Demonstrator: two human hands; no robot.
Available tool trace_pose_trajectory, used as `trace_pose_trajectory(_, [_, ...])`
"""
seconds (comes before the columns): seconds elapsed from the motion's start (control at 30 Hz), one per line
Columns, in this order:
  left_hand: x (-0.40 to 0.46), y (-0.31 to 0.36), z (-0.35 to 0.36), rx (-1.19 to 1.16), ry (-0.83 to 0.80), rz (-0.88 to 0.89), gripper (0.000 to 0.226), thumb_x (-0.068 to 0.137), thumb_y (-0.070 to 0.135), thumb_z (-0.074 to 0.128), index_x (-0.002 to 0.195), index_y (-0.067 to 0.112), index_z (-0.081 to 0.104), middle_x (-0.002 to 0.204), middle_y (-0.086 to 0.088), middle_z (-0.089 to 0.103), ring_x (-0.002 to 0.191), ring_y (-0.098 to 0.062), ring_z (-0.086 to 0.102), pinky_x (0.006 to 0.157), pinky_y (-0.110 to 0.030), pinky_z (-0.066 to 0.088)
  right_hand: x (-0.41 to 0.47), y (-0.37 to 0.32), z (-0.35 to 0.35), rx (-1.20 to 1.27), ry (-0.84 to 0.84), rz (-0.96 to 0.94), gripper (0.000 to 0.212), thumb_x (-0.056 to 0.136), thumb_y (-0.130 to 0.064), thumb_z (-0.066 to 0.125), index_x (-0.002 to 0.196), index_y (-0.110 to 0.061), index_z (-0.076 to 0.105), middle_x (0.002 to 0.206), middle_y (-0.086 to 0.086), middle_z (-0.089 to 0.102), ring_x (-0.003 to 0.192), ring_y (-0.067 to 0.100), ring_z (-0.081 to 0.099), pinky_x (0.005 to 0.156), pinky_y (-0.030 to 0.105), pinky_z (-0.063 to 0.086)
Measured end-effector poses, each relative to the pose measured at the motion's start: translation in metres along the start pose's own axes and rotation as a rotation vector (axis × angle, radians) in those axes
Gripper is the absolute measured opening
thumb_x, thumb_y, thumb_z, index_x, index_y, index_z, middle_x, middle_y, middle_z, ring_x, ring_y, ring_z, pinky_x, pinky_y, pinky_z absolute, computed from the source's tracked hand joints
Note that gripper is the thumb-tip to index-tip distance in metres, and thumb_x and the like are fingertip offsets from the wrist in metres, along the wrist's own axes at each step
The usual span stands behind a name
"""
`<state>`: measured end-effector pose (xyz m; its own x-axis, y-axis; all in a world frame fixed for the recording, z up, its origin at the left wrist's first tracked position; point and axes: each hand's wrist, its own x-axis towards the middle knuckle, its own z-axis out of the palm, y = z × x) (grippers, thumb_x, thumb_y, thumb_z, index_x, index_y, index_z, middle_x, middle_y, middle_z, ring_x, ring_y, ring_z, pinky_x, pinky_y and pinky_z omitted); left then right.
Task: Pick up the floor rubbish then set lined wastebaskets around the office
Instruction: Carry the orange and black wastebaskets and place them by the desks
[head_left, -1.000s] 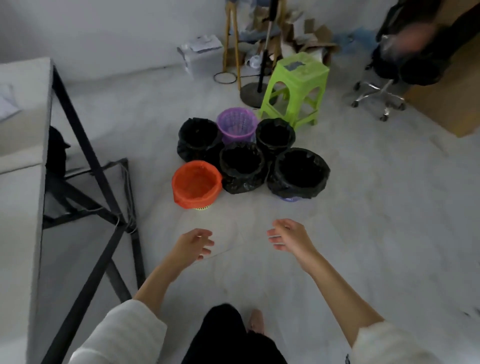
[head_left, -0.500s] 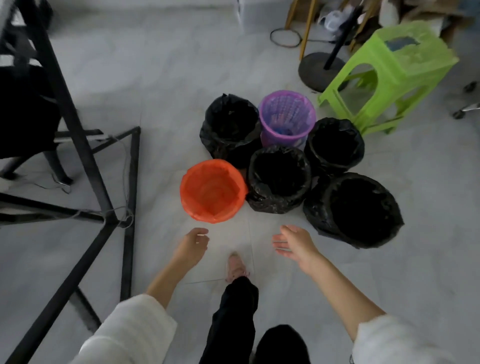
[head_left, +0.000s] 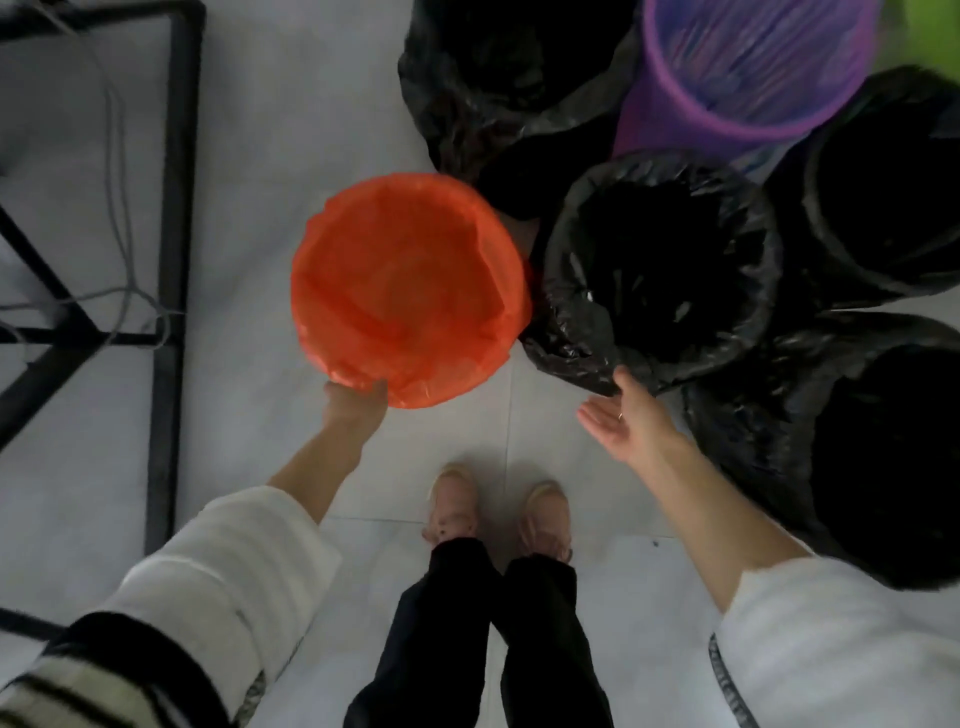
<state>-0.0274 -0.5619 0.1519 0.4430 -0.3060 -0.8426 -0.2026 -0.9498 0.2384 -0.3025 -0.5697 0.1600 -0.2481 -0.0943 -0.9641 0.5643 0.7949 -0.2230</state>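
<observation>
An orange-lined wastebasket (head_left: 405, 291) stands on the pale floor just ahead of my feet. My left hand (head_left: 353, 405) grips its near rim, fingers curled over the liner. To its right is a black-lined wastebasket (head_left: 660, 265); my right hand (head_left: 628, 421) is open, palm up, with the fingertips touching that basket's near rim. Other black-lined wastebaskets sit at the back (head_left: 498, 78), at the right (head_left: 883, 197) and at the near right (head_left: 857, 457). A purple wastebasket (head_left: 748, 67) stands behind them.
A black metal table frame (head_left: 171, 249) with loose grey cables runs down the left side. My feet in pink shoes (head_left: 493, 509) stand close behind the baskets. A sliver of a green stool (head_left: 935, 31) shows at the top right.
I have stepped in and bent over the baskets. My left hand reached forward and took the orange basket's rim. My right hand moved up to the black basket's rim.
</observation>
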Motion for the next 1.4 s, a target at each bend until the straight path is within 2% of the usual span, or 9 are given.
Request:
trace_pose_trajectory(0.2, [0.060, -0.007, 0.036, -0.404, 0.074, -0.057, 0.052, 0.085, 0.015, 0.052, 0.134, 0.011, 0.037, 0.130, -0.012, 0.052, 0.104, -0.029, 0.058, 0.077, -0.038, 0.055, 0.069, -0.009, 0.021, 0.264, -0.003, -0.063, 0.033, 0.095, -0.030, 0.054, 0.120, -0.008, 0.053, 0.116, 0.012, 0.053, 0.113, 0.024, 0.057, 0.083, 0.035, 0.050])
trace_pose_trajectory(0.37, [0.060, -0.007, 0.035, -0.635, 0.003, -0.060, 0.051, 0.091, 0.002, 0.043, 0.139, 0.017, 0.036, 0.128, -0.007, 0.050, 0.104, -0.026, 0.053, 0.084, -0.038, 0.050, 0.073, -0.021, 0.030, 0.516, 0.000, -0.063, 0.017, 0.094, -0.004, 0.040, 0.084, -0.004, 0.053, 0.070, 0.010, 0.061, 0.064, 0.017, 0.062, 0.073, 0.030, 0.057])
trace_pose_trajectory(0.57, [0.011, -0.029, -0.011, -0.713, 0.041, -0.169, 0.045, 0.093, 0.004, 0.046, 0.137, 0.012, 0.039, 0.135, -0.012, 0.050, 0.105, -0.027, 0.053, 0.084, -0.038, 0.049, 0.021, -0.019, 0.009, 0.346, 0.026, -0.064, 0.018, 0.093, -0.003, 0.036, 0.082, -0.003, 0.050, 0.083, 0.013, 0.053, 0.080, 0.023, 0.056, 0.098, 0.037, 0.047])
trace_pose_trajectory(0.67, [-0.035, -0.058, -0.043, -0.754, 0.080, -0.216, 0.045, 0.092, 0.004, 0.047, 0.136, 0.008, 0.039, 0.137, -0.014, 0.048, 0.105, -0.028, 0.053, 0.084, -0.038, 0.049, -0.026, -0.015, -0.002, 0.239, 0.002, -0.084, 0.017, 0.094, -0.003, 0.038, 0.081, -0.005, 0.048, 0.086, 0.012, 0.052, 0.081, 0.023, 0.056, 0.087, 0.033, 0.052])
trace_pose_trajectory(0.8, [-0.111, -0.109, -0.078, -0.852, 0.151, -0.259, 0.045, 0.094, 0.004, 0.045, 0.138, 0.007, 0.036, 0.140, -0.015, 0.045, 0.115, -0.032, 0.052, 0.089, -0.041, 0.047, -0.082, 0.000, -0.018, 0.055, -0.053, -0.101, 0.009, 0.093, -0.003, 0.042, 0.094, -0.003, 0.051, 0.083, 0.015, 0.051, 0.060, 0.027, 0.062, 0.033, 0.026, 0.050])
trace_pose_trajectory(1.03, [-0.238, -0.216, -0.112, -1.051, 0.235, -0.322, 0.049, 0.094, 0.002, 0.044, 0.141, 0.011, 0.033, 0.143, -0.016, 0.042, 0.126, -0.037, 0.048, 0.098, -0.048, 0.045, -0.187, 0.056, -0.052, -0.233, -0.171, -0.142, 0.012, 0.092, -0.001, 0.046, 0.102, -0.005, 0.051, 0.087, 0.016, 0.052, 0.074, 0.027, 0.055, 0.034, 0.033, 0.051])
trace_pose_trajectory(1.17, [-0.313, -0.278, -0.121, -1.197, 0.281, -0.318, 0.048, 0.092, -0.001, 0.043, 0.139, 0.007, 0.035, 0.140, -0.022, 0.044, 0.123, -0.038, 0.049, 0.090, -0.045, 0.046, -0.247, 0.096, -0.074, -0.396, -0.215, -0.157, 0.009, 0.092, 0.000, 0.045, 0.099, -0.004, 0.050, 0.092, 0.017, 0.052, 0.073, 0.027, 0.053, 0.039, 0.033, 0.054])
trace_pose_trajectory(1.27, [-0.380, -0.345, -0.132, -1.330, 0.331, -0.345, 0.046, 0.091, -0.004, 0.041, 0.137, 0.003, 0.037, 0.115, -0.019, 0.054, 0.086, -0.027, 0.058, 0.059, -0.031, 0.058, -0.295, 0.137, -0.088, -0.496, -0.249, -0.170, 0.029, 0.092, -0.001, 0.044, 0.122, 0.001, 0.047, 0.111, 0.021, 0.050, 0.074, 0.029, 0.053, 0.060, 0.044, 0.053])
trace_pose_trajectory(1.4, [-0.448, -0.436, -0.152, -1.501, 0.396, -0.421, 0.042, 0.090, -0.004, 0.041, 0.132, -0.001, 0.040, 0.081, -0.008, 0.052, 0.069, -0.019, 0.052, 0.039, -0.025, 0.052, -0.347, 0.202, -0.103, -0.643, -0.271, -0.175, 0.035, 0.092, -0.001, 0.043, 0.128, 0.001, 0.044, 0.135, 0.024, 0.046, 0.075, 0.031, 0.052, 0.045, 0.040, 0.054])
